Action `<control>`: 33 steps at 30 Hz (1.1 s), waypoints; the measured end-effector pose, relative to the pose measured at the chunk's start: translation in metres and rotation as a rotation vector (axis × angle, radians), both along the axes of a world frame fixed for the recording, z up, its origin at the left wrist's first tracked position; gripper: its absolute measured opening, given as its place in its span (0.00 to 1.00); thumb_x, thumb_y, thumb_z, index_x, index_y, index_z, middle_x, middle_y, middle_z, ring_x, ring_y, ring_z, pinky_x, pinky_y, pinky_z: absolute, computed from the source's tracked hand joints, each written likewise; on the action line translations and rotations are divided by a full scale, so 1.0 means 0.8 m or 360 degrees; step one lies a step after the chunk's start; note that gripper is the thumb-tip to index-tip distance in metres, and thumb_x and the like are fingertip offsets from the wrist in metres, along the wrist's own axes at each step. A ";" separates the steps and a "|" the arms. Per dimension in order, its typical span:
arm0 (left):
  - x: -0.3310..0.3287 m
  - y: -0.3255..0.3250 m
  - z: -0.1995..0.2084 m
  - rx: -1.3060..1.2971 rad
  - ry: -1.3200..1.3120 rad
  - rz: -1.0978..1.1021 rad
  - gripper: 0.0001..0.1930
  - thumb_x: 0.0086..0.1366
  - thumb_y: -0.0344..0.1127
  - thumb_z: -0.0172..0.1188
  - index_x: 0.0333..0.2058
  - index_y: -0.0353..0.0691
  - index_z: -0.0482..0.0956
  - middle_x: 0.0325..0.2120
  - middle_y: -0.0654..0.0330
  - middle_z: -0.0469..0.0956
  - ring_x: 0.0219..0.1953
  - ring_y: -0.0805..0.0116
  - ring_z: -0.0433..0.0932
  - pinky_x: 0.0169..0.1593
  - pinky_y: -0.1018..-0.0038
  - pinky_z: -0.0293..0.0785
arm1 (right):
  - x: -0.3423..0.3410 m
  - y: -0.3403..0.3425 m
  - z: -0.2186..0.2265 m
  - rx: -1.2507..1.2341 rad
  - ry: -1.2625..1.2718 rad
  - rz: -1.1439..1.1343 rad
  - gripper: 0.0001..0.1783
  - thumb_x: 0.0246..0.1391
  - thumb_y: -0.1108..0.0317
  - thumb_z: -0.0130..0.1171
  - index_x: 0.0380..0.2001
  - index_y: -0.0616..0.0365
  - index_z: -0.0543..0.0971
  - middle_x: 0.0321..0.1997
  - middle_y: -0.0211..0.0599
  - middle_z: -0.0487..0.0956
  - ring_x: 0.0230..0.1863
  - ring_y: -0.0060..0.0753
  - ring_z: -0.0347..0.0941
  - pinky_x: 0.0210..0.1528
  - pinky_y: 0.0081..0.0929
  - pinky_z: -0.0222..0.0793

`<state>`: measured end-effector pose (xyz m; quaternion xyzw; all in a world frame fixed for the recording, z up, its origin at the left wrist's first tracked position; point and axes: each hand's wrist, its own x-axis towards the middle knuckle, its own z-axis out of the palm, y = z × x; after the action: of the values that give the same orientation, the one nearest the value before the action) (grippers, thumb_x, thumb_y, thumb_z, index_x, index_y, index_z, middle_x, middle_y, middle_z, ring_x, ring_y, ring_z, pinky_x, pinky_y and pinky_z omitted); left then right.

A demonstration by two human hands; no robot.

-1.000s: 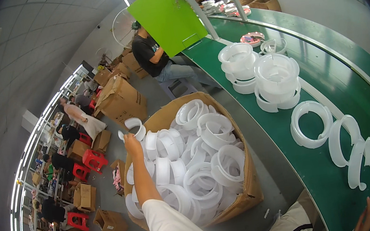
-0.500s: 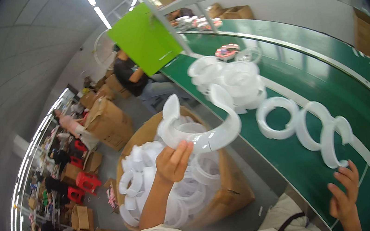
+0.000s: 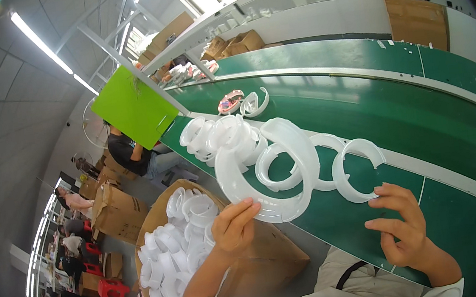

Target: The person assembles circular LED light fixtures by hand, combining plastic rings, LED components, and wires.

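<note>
My left hand [image 3: 236, 227] pinches the lower edge of a white translucent plastic C-shaped ring [image 3: 285, 207], lifted over the bench's near edge with its gap facing up and away. My right hand [image 3: 403, 226] is at the right with fingers apart; its index fingertip is at the near end of another white open ring [image 3: 346, 185] lying on the green bench, and I cannot tell if it touches. Between the two hands, more rings [image 3: 327, 140] lie overlapping, partly hidden by the lifted one. Behind it stands a pile of stacked rings [image 3: 227, 133].
Below left, a large cardboard box [image 3: 271, 264] is full of white rings. The green bench [image 3: 345, 230] runs along my right, with a ring holding reddish parts [image 3: 230, 101] farther back. A bright green panel [image 3: 133, 108] stands at its far end, beside a seated person [image 3: 130, 153].
My view has turned right. The held ring has moved from over the box to over the bench edge. My right hand remains by the row of rings, fingers still apart.
</note>
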<state>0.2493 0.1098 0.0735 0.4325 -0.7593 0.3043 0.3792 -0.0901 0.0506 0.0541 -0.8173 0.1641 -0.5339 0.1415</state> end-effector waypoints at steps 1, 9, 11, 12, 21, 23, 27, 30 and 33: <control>-0.009 -0.004 -0.001 0.0003 -0.0008 -0.0016 0.19 0.49 0.15 0.64 0.40 0.39 0.86 0.43 0.56 0.80 0.33 0.62 0.81 0.35 0.73 0.78 | -0.005 -0.001 0.002 0.0047 -0.0030 -0.0004 0.21 0.29 0.80 0.52 0.33 0.58 0.83 0.46 0.49 0.78 0.53 0.55 0.74 0.55 0.53 0.71; -0.030 -0.029 0.000 0.0013 -0.0609 -0.0144 0.13 0.52 0.18 0.64 0.38 0.34 0.85 0.42 0.55 0.78 0.36 0.58 0.81 0.36 0.71 0.80 | -0.006 -0.030 -0.014 0.0073 0.0040 -0.0237 0.24 0.35 0.83 0.55 0.40 0.59 0.81 0.54 0.53 0.74 0.58 0.60 0.71 0.57 0.49 0.70; -0.037 -0.034 0.000 0.0001 -0.0676 -0.0202 0.13 0.51 0.20 0.65 0.38 0.33 0.85 0.43 0.55 0.77 0.37 0.57 0.81 0.36 0.70 0.80 | -0.001 -0.035 -0.023 0.0062 0.0089 -0.0261 0.29 0.36 0.85 0.54 0.47 0.59 0.79 0.58 0.54 0.72 0.60 0.61 0.70 0.58 0.50 0.69; -0.040 -0.036 -0.001 -0.0035 -0.0766 -0.0247 0.13 0.50 0.21 0.65 0.37 0.32 0.85 0.43 0.54 0.77 0.37 0.57 0.80 0.36 0.70 0.81 | 0.003 -0.038 -0.026 0.0020 0.0069 -0.0278 0.31 0.36 0.85 0.54 0.49 0.59 0.78 0.59 0.55 0.71 0.60 0.61 0.69 0.59 0.50 0.68; -0.035 -0.030 -0.024 0.0361 -0.0374 -0.0513 0.17 0.48 0.22 0.65 0.40 0.33 0.84 0.45 0.54 0.79 0.39 0.58 0.81 0.37 0.70 0.82 | 0.004 -0.036 -0.021 0.0129 0.0551 -0.0032 0.20 0.40 0.73 0.67 0.42 0.50 0.81 0.68 0.58 0.61 0.68 0.60 0.60 0.65 0.56 0.61; -0.040 -0.027 -0.028 0.0391 -0.0339 -0.0525 0.17 0.48 0.22 0.64 0.40 0.33 0.84 0.45 0.54 0.79 0.39 0.58 0.81 0.37 0.70 0.81 | 0.004 -0.037 -0.021 0.0103 0.0554 -0.0071 0.18 0.40 0.72 0.68 0.40 0.51 0.81 0.67 0.59 0.62 0.68 0.60 0.61 0.65 0.58 0.60; -0.057 -0.029 -0.038 0.0383 -0.0209 -0.0434 0.19 0.48 0.21 0.63 0.43 0.33 0.83 0.49 0.51 0.77 0.40 0.58 0.82 0.38 0.71 0.82 | -0.001 -0.044 -0.018 -0.0214 0.0601 -0.0359 0.16 0.39 0.72 0.69 0.36 0.54 0.80 0.66 0.59 0.65 0.67 0.60 0.63 0.67 0.62 0.57; -0.095 -0.036 -0.089 0.0308 0.0547 -0.0521 0.23 0.50 0.22 0.62 0.48 0.36 0.82 0.55 0.49 0.73 0.49 0.55 0.80 0.48 0.65 0.80 | -0.020 -0.058 -0.019 -0.0173 0.0451 -0.0471 0.13 0.41 0.73 0.67 0.34 0.58 0.80 0.59 0.56 0.74 0.59 0.57 0.72 0.62 0.55 0.65; -0.125 -0.043 -0.109 0.0579 0.0086 -0.0471 0.28 0.51 0.22 0.64 0.53 0.42 0.79 0.58 0.50 0.70 0.57 0.52 0.74 0.57 0.55 0.72 | -0.034 -0.068 -0.027 0.0250 0.0150 -0.0650 0.10 0.48 0.74 0.65 0.36 0.62 0.81 0.50 0.51 0.80 0.50 0.48 0.78 0.55 0.40 0.71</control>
<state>0.1491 0.0757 -0.0141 0.3856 -0.8464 0.0920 0.3556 -0.1171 -0.0038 0.0326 -0.7776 0.3738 -0.4983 0.0858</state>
